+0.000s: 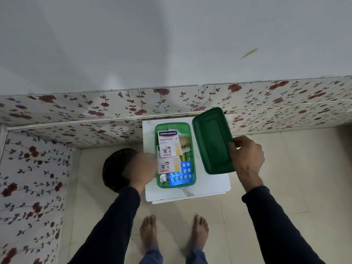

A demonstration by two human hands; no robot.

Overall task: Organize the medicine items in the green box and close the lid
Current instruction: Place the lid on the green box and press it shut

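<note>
Fingers of the right hand (247, 155) are pinched on the right long edge of the dark green lid (212, 141), which is tipped up just right of the green box (158, 184) on the little white table (209, 185). So the box lies to the left of those fingers, and both lid and box run long-ways near to far. Looks like the lid only needs swinging left and down.

The left hand (142, 169) is at the box's left wall, touching the smaller plaster pack (168, 164), but it's blurred, so I can't tell if it's gripping. The Hansaplast box (168, 142) and blue pill strip (182, 175) cover whatever's underneath.
</note>
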